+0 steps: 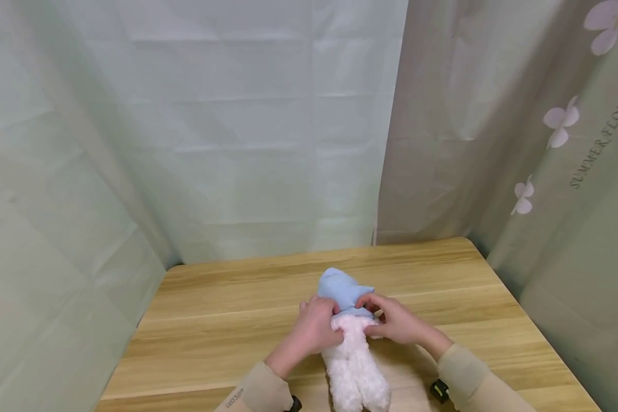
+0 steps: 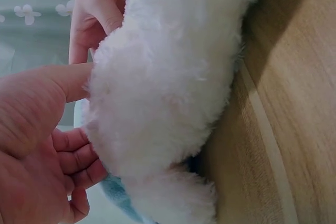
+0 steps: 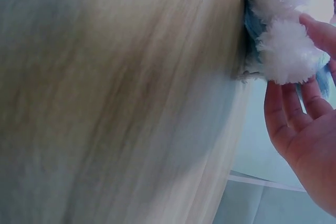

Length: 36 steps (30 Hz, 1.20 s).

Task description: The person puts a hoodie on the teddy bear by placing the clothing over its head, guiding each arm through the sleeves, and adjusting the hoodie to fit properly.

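Note:
A white fluffy plush toy (image 1: pixel 350 357) lies on the wooden table, its two legs toward me. Light blue cloth (image 1: pixel 340 288) covers its far end, hiding the head. My left hand (image 1: pixel 318 327) grips the toy's left side, thumb on the white fur and fingers at the cloth's lower edge. From the other side my right hand (image 1: pixel 397 321) holds it, with the thumb on the fur and the forefinger on the cloth. In the right wrist view, fingers (image 3: pixel 283 109) curl under a short fluffy limb (image 3: pixel 289 51). Fur hides the left thumb's tip in the left wrist view.
The wooden table (image 1: pixel 226 337) has rounded far corners. Pale curtains (image 1: pixel 247 143) hang behind it and on both sides, the right one (image 1: pixel 587 246) printed with flowers and lettering. Dark wrist devices (image 1: pixel 439 391) sit at both sleeves.

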Each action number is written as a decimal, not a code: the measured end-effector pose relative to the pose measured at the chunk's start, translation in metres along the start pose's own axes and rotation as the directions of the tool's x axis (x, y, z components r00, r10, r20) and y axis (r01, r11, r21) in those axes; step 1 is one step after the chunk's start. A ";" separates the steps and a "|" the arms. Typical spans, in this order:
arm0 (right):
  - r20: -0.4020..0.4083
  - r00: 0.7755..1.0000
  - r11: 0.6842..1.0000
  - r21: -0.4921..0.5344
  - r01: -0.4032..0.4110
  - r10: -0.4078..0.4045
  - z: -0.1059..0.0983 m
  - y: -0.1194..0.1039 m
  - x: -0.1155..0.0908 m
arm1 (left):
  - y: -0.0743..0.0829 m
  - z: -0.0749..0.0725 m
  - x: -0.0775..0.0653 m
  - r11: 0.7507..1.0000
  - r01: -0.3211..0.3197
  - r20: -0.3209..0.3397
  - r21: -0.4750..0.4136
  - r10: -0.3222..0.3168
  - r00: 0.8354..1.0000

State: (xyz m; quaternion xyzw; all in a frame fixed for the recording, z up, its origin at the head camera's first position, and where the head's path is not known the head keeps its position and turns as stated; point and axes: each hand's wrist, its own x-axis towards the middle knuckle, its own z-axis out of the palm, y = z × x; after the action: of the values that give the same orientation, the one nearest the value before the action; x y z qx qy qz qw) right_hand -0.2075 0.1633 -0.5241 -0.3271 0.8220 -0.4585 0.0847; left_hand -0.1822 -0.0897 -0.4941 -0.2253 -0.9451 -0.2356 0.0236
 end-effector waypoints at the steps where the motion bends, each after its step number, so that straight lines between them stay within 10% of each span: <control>1: 0.001 1.000 1.000 -0.002 0.001 -0.001 0.000 0.000 0.000 | 0.000 0.000 0.000 1.000 0.002 -0.001 -0.002 -0.002 1.000; 36: -0.013 1.000 0.988 -0.155 0.012 -0.014 0.005 -0.009 -0.004 | -0.004 0.004 -0.001 0.997 -0.067 -0.069 -0.036 0.064 0.996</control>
State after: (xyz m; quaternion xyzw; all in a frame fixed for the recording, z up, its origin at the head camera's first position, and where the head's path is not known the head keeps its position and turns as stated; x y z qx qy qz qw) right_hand -0.1978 0.1589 -0.5206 -0.3348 0.8536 -0.3958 0.0503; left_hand -0.1828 -0.0913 -0.4992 -0.2484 -0.9312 -0.2601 0.0592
